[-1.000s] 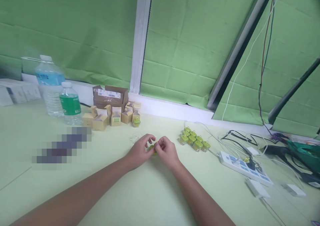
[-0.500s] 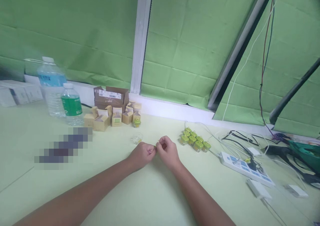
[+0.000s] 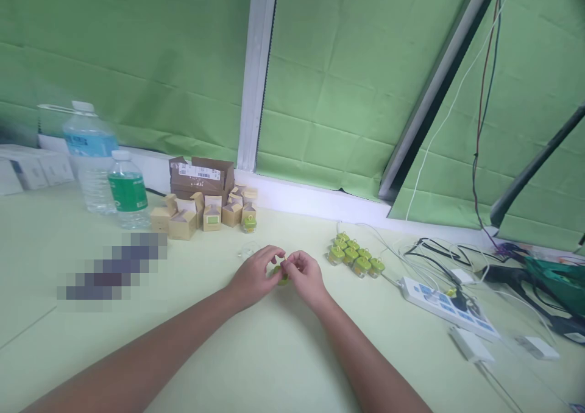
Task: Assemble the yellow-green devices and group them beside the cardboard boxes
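Two bare hands meet at the middle of the pale green table (image 3: 274,364), forearms reaching in from the near edge. The left hand (image 3: 253,277) curls around a small green object (image 3: 279,275), thumb and fingertips pinching it from the 9 o'clock side. The right hand (image 3: 305,274) closes on the same object from the 3 o'clock side, its fingers bent and pressed together at the top of it. The object sits between the two hands, low over the tabletop; whether it rests on the surface cannot be told.

At 2 o'clock from the hands, near but apart, stands a tight cluster of green-capped jars (image 3: 355,256). Further out at 3 to 4 o'clock lies a white power strip (image 3: 445,310) amid a tangle of cables (image 3: 429,254).

At 11 o'clock, just beyond the left hand, is a small clear item (image 3: 247,251), too faint to name. Further off at 10 o'clock stands a group of little cardboard boxes (image 3: 205,212), with a brown carton (image 3: 201,175) right behind them. To 9 o'clock of those stand a small water bottle with a green label (image 3: 128,190) and a larger water bottle (image 3: 91,157) touching or nearly so. Green blinds (image 3: 347,78) fill the back.
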Motion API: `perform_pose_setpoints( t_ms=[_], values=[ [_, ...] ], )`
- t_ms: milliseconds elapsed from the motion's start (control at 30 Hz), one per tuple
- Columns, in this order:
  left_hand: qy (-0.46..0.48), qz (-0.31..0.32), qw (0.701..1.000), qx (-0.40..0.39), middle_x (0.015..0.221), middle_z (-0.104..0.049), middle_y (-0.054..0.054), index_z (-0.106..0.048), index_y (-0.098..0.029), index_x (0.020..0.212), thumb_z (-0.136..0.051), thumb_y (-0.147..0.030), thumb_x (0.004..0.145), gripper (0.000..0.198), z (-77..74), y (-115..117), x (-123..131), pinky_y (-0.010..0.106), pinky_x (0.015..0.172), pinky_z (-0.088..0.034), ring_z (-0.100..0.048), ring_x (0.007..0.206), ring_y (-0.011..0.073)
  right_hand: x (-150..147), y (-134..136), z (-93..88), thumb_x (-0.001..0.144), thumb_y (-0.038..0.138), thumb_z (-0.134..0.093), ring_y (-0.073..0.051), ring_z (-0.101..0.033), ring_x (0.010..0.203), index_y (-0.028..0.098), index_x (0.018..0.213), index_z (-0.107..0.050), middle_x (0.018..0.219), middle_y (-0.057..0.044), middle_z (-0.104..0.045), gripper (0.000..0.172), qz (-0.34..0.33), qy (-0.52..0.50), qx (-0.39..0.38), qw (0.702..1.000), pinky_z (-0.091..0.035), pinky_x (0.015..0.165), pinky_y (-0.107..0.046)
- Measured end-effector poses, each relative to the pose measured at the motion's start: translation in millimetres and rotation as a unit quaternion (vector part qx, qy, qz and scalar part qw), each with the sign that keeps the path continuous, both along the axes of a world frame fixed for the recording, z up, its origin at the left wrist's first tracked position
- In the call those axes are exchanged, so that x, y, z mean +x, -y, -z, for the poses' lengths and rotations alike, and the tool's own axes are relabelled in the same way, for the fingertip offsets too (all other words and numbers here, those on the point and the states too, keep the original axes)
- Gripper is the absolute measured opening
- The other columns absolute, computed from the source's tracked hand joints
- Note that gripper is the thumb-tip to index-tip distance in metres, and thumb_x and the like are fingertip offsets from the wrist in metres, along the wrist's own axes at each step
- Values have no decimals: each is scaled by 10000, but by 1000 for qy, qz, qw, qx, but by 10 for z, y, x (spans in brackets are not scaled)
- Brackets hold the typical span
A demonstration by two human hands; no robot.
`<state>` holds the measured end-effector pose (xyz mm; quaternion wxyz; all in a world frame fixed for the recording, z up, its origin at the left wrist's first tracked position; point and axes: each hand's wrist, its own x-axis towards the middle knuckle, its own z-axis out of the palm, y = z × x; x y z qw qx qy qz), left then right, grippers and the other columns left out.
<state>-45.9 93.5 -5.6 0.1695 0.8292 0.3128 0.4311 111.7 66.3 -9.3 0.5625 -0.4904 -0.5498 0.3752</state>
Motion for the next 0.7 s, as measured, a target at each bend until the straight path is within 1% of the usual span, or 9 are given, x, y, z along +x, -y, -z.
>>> perform_pose_setpoints(
  t_ms=[67,200,400,533,700],
  values=[
    [0,-3,1000,3,1010,-646,11,-589,-237,1043,-548,-186,857,198,10,-15,-8,272,700,-467,-597,860,163,6,-9,-5,746,319,-654,-131,-574,615,187,767,-586,671,13,-630,151,-10,-24,-8,1000,-451,581,-246],
    [-2,11,1000,10,1002,-648,12,-590,-230,1040,-548,-160,849,207,11,-29,-14,271,709,-471,-599,859,158,-4,-18,-1,718,307,-677,-132,-592,622,181,767,-587,691,0,-659,162,-30,-53,-21,998,-458,595,-249],
    [0,7,1000,11,954,-654,3,-602,-230,1001,-555,-155,848,176,11,-28,-5,267,700,-472,-602,833,152,-30,-19,0,698,299,-693,-138,-613,636,183,770,-583,701,-6,-672,176,-30,-84,-29,996,-466,586,-248],
    [-2,13,1000,14,945,-658,3,-610,-232,1001,-554,-131,831,205,8,-27,-12,264,699,-471,-608,831,152,-37,2,-39,682,335,-734,-134,-603,625,187,769,-583,683,5,-654,228,-47,-94,-42,994,-475,574,-248],
    [-4,6,1000,27,923,-667,7,-628,-230,984,-559,-112,811,221,19,-40,-17,265,696,-474,-615,838,160,-41,6,-52,661,397,-779,-134,-600,640,181,751,-595,716,-11,-663,298,-60,-99,-56,992,-485,584,-253]
  ],
)
